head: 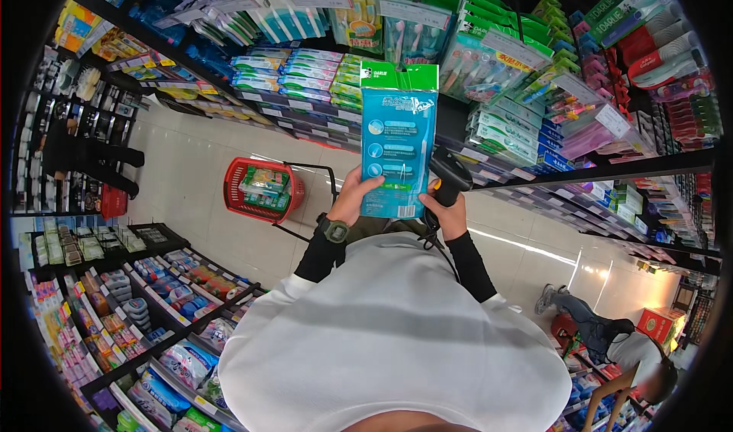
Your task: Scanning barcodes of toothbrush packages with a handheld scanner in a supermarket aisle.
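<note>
My left hand [350, 198] grips the lower left edge of a Darlie toothbrush pack [399, 140], blue with a green header, its printed back and barcode facing me. In my right hand [445, 207] is a black handheld barcode scanner [452, 171] with a yellow trigger; the right thumb also touches the pack's lower right edge. A dark cable hangs below the scanner. To the left on the floor, a red plastic shopping basket [233, 190] holds several green-topped packs.
Ahead, shelves carry toothpaste boxes [309, 71] and hanging toothbrush packs [415, 31]. More stocked shelving [172, 340] stands at the lower left. One person [94, 151] is at the far left, another [618, 340] at the lower right near a red box [658, 324].
</note>
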`<state>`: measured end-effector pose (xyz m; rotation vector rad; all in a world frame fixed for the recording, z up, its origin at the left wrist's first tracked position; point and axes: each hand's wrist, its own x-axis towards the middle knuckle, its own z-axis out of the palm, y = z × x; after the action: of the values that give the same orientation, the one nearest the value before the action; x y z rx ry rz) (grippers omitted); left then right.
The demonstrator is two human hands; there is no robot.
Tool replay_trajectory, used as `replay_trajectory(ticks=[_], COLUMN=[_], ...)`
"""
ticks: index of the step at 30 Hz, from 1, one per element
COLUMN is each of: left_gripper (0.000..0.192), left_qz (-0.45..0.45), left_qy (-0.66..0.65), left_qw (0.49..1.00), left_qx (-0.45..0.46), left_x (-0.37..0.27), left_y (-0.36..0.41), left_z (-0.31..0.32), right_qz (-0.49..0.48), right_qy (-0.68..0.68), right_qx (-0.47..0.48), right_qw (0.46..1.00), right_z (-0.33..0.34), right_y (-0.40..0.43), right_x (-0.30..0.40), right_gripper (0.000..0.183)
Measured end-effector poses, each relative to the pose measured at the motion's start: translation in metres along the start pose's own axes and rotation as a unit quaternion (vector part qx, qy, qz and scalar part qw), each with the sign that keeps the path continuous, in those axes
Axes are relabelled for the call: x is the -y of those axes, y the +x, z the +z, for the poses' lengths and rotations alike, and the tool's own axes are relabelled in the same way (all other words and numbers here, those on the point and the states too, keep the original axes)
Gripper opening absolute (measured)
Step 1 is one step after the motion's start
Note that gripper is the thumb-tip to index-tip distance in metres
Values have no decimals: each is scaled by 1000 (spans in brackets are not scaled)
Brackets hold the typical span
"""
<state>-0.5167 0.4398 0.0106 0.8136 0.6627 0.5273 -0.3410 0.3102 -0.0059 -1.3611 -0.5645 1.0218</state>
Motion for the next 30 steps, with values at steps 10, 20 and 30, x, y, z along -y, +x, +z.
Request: replay_trajectory(ticks=[10,20,30], left_gripper=[30,27,29], left_qz=[4,55,150], left_qy=[-39,-28,-18], left_qw=[999,991,976], left_qx=[-14,-120,-157], left_x=[-3,-22,-34], left_y=[7,23,41], left_z=[-3,-15,-30], right_qz=[-7,-13,48], right_qy=[-9,48,-1], right_qx=[27,19,64], right_qw=[1000,999,997], right_z=[4,0,-2], right_y=[7,15,6], right_x=[12,7,4], right_gripper=[19,18,15])
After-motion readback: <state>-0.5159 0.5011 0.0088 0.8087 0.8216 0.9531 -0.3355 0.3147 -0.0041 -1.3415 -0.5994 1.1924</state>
